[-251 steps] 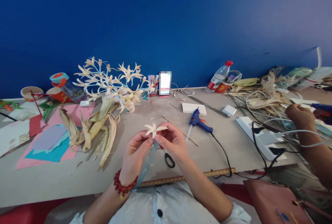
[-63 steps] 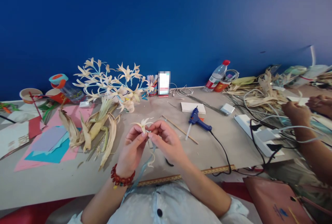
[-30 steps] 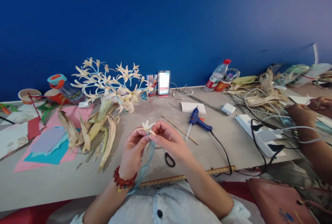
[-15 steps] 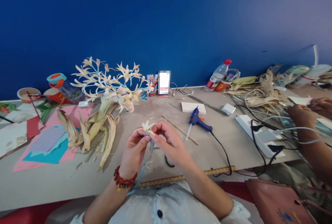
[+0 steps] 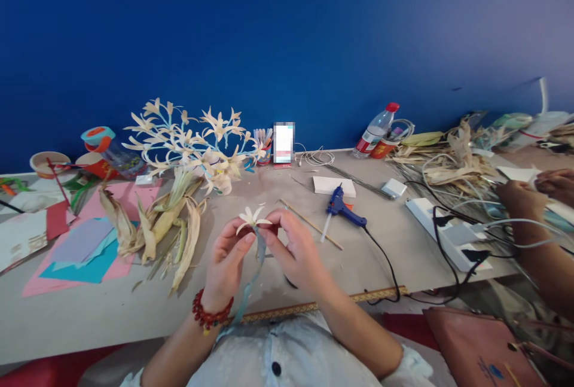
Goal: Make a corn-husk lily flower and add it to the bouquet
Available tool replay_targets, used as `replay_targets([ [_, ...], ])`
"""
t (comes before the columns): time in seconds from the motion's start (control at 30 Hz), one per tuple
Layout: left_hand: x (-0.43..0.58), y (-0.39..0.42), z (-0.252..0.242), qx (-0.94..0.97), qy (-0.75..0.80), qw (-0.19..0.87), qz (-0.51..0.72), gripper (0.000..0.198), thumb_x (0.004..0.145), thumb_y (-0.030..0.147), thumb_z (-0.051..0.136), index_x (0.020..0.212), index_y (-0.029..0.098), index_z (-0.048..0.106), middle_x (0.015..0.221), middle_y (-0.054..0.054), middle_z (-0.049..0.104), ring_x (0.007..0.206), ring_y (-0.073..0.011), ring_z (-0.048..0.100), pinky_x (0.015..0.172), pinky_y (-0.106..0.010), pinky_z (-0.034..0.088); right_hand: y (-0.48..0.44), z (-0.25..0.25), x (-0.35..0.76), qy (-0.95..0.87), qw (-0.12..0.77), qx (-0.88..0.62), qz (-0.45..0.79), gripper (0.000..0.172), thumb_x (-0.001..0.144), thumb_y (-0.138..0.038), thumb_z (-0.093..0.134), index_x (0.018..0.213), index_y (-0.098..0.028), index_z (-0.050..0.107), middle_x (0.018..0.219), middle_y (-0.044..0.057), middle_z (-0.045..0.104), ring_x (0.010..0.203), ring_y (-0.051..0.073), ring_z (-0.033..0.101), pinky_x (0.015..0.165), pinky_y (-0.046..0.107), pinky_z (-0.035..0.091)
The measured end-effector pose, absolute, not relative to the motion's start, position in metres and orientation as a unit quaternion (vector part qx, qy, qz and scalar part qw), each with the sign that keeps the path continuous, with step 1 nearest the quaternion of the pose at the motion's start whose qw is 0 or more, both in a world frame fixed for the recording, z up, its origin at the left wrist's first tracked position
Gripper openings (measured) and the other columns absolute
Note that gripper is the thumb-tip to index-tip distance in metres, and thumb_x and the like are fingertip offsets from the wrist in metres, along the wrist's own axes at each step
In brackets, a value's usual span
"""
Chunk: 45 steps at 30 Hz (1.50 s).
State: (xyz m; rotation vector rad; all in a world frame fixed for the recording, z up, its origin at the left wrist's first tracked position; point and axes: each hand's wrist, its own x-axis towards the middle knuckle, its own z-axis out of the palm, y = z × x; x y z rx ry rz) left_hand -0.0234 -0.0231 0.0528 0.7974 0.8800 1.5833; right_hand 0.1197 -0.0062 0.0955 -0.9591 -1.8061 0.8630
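Just above the table's near half, a pale corn-husk flower is held between my hands, its thin petals spread. My left hand pinches it from the left, thumb and fingers closed at the petals. From the other side my right hand is closed on the flower near its base. A light blue ribbon-like strip hangs from beneath the flower toward my lap. Behind my hands stands a bunch of similar husk flowers on light blue stems.
Dried corn husks and coloured paper lie at left. To the right are a blue glue gun, a wooden stick and a power strip with cables. Another person's hands work at far right.
The flower has tilted and its petals show wider apart. My left hand has shifted slightly left and down; the blue strip below the flower shows more fully.
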Motion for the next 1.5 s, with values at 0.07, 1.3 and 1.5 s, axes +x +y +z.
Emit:
replay_targets([
  [0.07, -0.024, -0.023, 0.054, 0.325, 0.370, 0.556, 0.670, 0.019, 0.074, 0.023, 0.077, 0.092, 0.025, 0.070, 0.087, -0.001, 0.072, 0.083, -0.0144, 0.066, 0.079, -0.026, 0.051, -0.006, 0.096, 0.121, -0.734, 0.444, -0.383, 0.343, 0.006, 0.095, -0.025, 0.050, 0.093, -0.022, 0.054, 0.087, 0.003, 0.059, 0.083, 0.019, 0.056, 0.076, 0.032, 0.042],
  [1.3, -0.038, -0.016, 0.069, 0.350, 0.361, 0.615, 0.608, 0.006, 0.073, 0.020, 0.077, 0.074, 0.019, 0.071, 0.083, -0.001, 0.067, 0.080, -0.0124, 0.059, 0.075, -0.021, 0.047, -0.002, 0.088, 0.117, -0.451, 0.442, -0.296, 0.717, 0.027, 0.078, -0.038, 0.075, 0.084, -0.019, 0.055, 0.070, -0.004, 0.052, 0.060, 0.009, 0.047, 0.053, 0.020, 0.040],
  [1.5, -0.039, -0.016, 0.066, 0.368, 0.361, 0.610, 0.602, 0.003, 0.076, 0.020, 0.075, 0.076, 0.020, 0.072, 0.085, -0.001, 0.067, 0.082, -0.0125, 0.058, 0.077, -0.021, 0.046, -0.001, 0.085, 0.116, -0.464, 0.432, -0.309, 0.708, 0.030, 0.072, -0.038, 0.079, 0.077, -0.019, 0.056, 0.065, -0.005, 0.054, 0.053, 0.007, 0.045, 0.048, 0.019, 0.037],
])
